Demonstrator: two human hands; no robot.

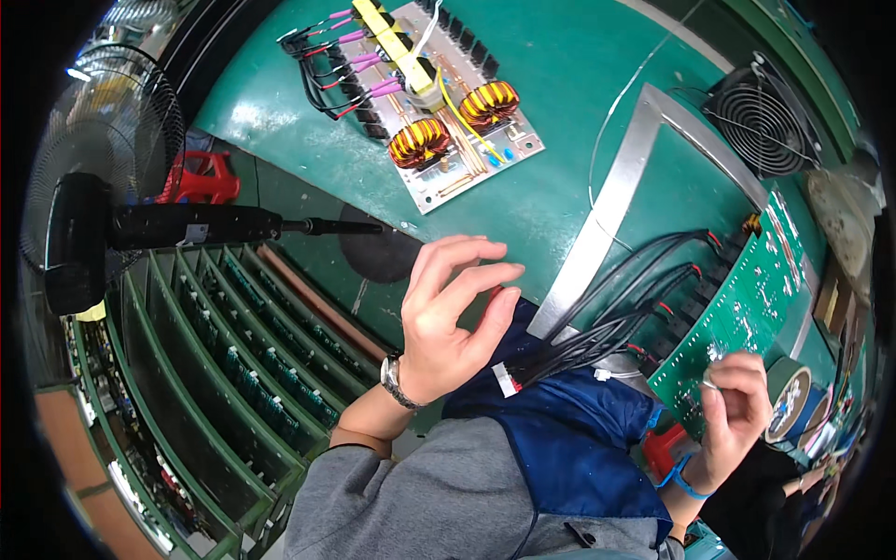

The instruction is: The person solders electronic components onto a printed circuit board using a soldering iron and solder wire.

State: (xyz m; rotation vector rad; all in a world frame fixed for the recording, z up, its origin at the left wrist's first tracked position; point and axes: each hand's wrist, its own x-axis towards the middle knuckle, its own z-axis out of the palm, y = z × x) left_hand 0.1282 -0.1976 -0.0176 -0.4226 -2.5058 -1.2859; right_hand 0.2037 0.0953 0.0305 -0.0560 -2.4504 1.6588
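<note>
My left hand (455, 313) is raised near the table's front edge, its fingers curved and apart, with nothing between them. At the right, the fingers of my right hand (735, 406) are pinched together against the lower part of a green circuit board (747, 308). A tiny pale spot shows at their tips; I cannot make out what they hold. The board is tilted, its soldered face showing. Black cables (597, 322) run from its left edge to a white connector (506, 381) near my lap. A metal frame (607, 215) stands beside the board.
Another board with two wire-wound coils (420, 143) lies on the green table (551, 201). A black fan (761, 117) sits at the far right. A larger fan (103, 224) and a rack of boards (224, 345) stand at the left. A tape roll (789, 397) is near my right hand.
</note>
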